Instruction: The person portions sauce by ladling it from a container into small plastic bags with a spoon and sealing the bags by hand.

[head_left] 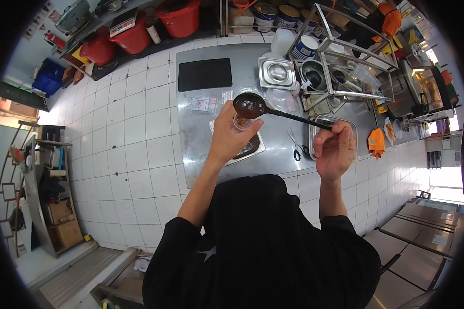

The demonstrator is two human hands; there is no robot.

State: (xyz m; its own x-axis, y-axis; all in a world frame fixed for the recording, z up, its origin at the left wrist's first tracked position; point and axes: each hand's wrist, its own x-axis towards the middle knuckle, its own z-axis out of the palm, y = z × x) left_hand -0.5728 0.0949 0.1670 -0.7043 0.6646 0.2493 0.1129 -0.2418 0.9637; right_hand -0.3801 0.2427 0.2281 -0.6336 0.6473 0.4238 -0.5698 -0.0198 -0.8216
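"Nearest the camera is your black top [288, 247], filling the bottom of the view."

"And my hands?"

"Your left hand [226, 135] is wrapped round a small clear cup [241, 123] above the worktop [195, 139]. Your right hand [336, 149] pinches the handle end of a dark ladle [260, 108], whose bowl overlaps the cup; whether they touch, you can't fairly tell from this angle."

"What's on the worktop?"

"It's shiny metal. Below your left hand you have a metal pan [262, 147] with something brown in it. Scissors [297, 154] lie to its right, just beside a metal tray [312, 136]. A black mat [205, 74] covers the far left corner, and a metal rack [329, 40] stands at the far right, crowded with containers."

"And the room round me?"

"To your left runs a white tiled floor [131, 170], dotted with dark spots. Beyond it, red tubs [178, 19] stand in a row. Off to your right hangs an orange cloth [376, 143]."
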